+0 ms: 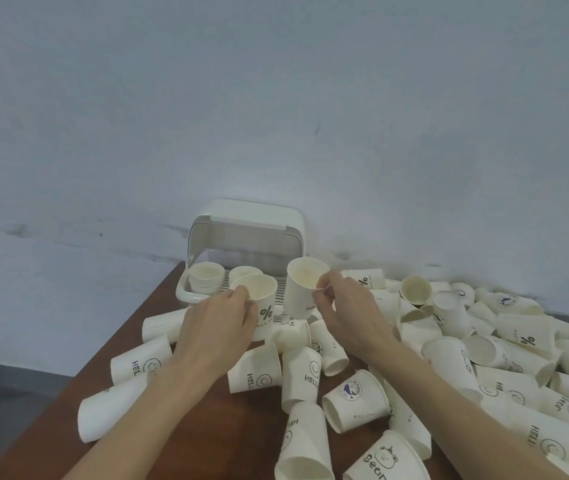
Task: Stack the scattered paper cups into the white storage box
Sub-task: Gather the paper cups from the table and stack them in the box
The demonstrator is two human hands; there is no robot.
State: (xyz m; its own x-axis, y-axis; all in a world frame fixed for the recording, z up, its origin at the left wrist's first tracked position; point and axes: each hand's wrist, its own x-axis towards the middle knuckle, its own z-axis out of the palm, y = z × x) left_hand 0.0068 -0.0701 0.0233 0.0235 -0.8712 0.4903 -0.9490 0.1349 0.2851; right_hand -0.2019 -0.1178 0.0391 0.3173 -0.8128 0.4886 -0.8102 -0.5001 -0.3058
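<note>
Holding one paper cup in each hand, the person has both cups raised, mouths up, just in front of the open white storage box [246, 237] at the far left of the worktop [207, 420]. The left hand [219, 320] wraps its grip around the side of the "%" cup [259, 303]; the right hand [345, 306] pinches the second cup [302, 289] near its rim, fingers clamped on the wall. That cup tilts slightly toward the left one.

Inside the box a short cup stack [206, 277] stands at the left, with another cup mouth just beside it; how many are nested there is hard to tell from this angle. Many loose cups [355, 400] lie on their sides across the near and right parts of the worktop.

The step in hand looks like nesting the two held cups before setting them in the box. To do it well, bring the base of the right cup squarely over the mouth of the left, keep both axes lined up, and press lightly so the thin walls do not crease. Then lower the pair onto the existing stack, keeping clear of the raised lid.
</note>
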